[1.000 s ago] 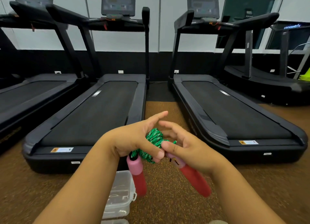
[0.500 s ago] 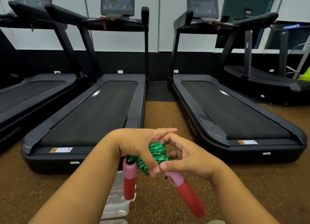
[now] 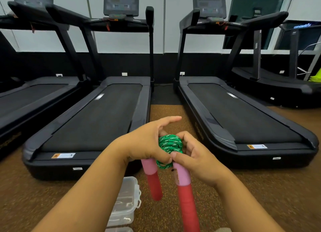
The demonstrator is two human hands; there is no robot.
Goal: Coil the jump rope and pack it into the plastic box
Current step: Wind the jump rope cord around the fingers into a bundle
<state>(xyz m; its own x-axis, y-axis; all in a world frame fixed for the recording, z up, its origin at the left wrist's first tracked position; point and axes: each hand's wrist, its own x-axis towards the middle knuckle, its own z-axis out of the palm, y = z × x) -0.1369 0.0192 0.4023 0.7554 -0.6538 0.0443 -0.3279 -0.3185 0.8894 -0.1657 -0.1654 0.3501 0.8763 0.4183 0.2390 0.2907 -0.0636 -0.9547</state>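
The jump rope (image 3: 170,144) is a green braided cord wound into a tight bundle, with two handles, pink at the top and red below. My left hand (image 3: 149,142) grips the bundle from the left, index finger stretched out. My right hand (image 3: 192,155) holds it from the right, thumb pressing the cord. The left handle (image 3: 153,181) and the right handle (image 3: 186,198) hang down side by side. The clear plastic box (image 3: 127,200) stands on the floor below my left forearm, lid on, partly hidden by the arm.
Brown speckled rubber floor (image 3: 251,197) lies underfoot. Black treadmills stand ahead: one at centre left (image 3: 93,120), one at right (image 3: 241,117), another at the far left (image 3: 26,99). A narrow floor strip runs between the two central ones. Yellow-green cones (image 3: 316,78) sit far right.
Both hands have tightened around the bundle and lifted slightly. The two handles have swung closer together and now hang nearly parallel.
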